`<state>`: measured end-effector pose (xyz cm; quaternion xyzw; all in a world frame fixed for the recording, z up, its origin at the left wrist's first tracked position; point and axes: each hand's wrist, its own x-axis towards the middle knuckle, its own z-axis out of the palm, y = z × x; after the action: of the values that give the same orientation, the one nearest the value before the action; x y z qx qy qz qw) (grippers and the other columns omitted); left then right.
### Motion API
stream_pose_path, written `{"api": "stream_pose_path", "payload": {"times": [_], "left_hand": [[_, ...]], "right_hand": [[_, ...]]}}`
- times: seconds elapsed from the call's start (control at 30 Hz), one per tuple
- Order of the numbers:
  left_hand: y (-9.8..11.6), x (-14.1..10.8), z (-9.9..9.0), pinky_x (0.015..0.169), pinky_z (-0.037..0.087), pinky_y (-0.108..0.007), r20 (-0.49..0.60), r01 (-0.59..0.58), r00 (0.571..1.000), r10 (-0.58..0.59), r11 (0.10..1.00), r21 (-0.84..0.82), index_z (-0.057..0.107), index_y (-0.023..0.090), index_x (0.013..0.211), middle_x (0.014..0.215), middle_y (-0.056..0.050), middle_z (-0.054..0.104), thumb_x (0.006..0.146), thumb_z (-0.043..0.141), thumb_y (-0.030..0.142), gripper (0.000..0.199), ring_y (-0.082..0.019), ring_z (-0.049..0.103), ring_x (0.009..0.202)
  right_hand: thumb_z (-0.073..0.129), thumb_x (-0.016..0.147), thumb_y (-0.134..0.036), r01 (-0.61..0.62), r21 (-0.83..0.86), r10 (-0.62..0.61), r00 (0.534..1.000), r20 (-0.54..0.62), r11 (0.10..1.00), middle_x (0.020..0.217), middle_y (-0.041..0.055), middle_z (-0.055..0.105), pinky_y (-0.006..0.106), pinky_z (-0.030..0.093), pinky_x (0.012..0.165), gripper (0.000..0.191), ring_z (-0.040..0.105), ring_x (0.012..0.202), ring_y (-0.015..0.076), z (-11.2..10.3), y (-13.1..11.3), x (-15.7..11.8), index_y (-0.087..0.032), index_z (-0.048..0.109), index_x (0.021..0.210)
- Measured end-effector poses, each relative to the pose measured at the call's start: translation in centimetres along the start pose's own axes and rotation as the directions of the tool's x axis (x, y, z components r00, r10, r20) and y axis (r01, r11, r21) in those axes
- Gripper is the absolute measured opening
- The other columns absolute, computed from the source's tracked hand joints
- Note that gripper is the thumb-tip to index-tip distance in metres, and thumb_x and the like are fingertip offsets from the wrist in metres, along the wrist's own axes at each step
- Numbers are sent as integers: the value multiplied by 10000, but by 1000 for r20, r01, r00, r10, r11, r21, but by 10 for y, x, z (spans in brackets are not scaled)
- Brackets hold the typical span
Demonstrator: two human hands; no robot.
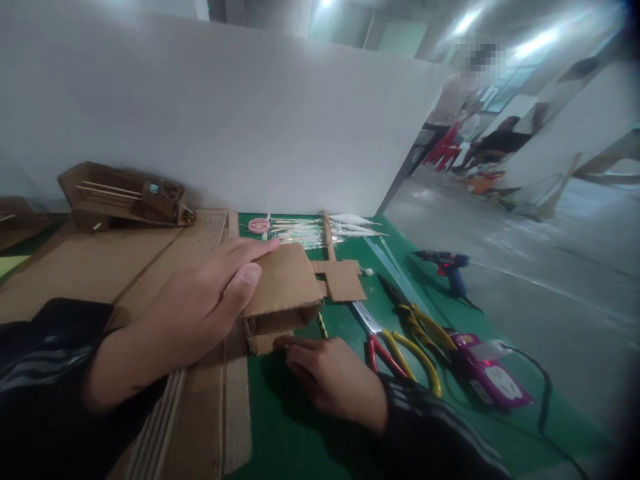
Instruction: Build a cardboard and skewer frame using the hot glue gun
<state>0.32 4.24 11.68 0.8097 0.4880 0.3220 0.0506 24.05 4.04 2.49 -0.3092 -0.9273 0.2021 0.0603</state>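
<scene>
A small open-ended cardboard box [287, 277] lies on the green table mat near the middle. My left hand [200, 307] grips its left side, with a finger along the top and the thumb near the front left edge. My right hand [330, 373] has its fingers bent at the lower front, closed on a small cardboard flap [267, 343] that juts from under the opening. A flat cardboard piece with tabs [345, 280] sits against the box's right side. Part of a yellow-and-black striped stick [323, 325] shows beneath the box.
Right of my hands lie red-and-yellow-handled scissors [395, 353], yellow-handled pliers [420, 320], a purple device with a cable [493, 373] and a blue drill-like tool [450, 267]. Sticks in plastic [300, 230] lie behind. Cardboard sheets [85, 267] and a cardboard model [130, 197] stand left.
</scene>
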Motion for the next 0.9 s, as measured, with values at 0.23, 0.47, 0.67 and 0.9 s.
{"api": "stream_pose_path", "payload": {"times": [0.23,0.47,0.67,0.9], "left_hand": [[-7,0,3,1079,422,-255,-33,-41,999,41,999,24,494,315,1374,1406,57,575,1050,312,280,372,-101,513,1303],[3,1,-1,1130,411,-355,22,14,1000,-14,1000,-3,513,225,1370,1428,-22,568,1048,306,277,386,-168,504,1328],[6,2,-3,1130,417,-414,38,28,999,-27,999,-20,517,217,1370,1428,-47,568,1048,295,281,396,-204,510,1327],[6,2,-4,1139,402,-383,46,37,998,-36,999,-19,517,212,1370,1442,-36,560,1051,302,279,391,-186,491,1344]], "right_hand": [[514,914,-119,34,65,-34,999,-4,997,1204,23,687,201,429,713,109,693,921,132,2,4,1,-204,543,852],[479,958,-148,-113,37,116,987,-109,993,902,36,688,228,394,640,139,636,738,140,4,8,1,-199,602,920],[488,954,-156,-206,56,214,949,-232,977,949,59,680,236,429,677,159,656,800,163,3,11,0,-202,638,984],[486,992,-197,-365,-41,321,862,-391,930,1043,89,682,290,449,741,222,643,903,216,2,35,0,-199,707,1009]]}}
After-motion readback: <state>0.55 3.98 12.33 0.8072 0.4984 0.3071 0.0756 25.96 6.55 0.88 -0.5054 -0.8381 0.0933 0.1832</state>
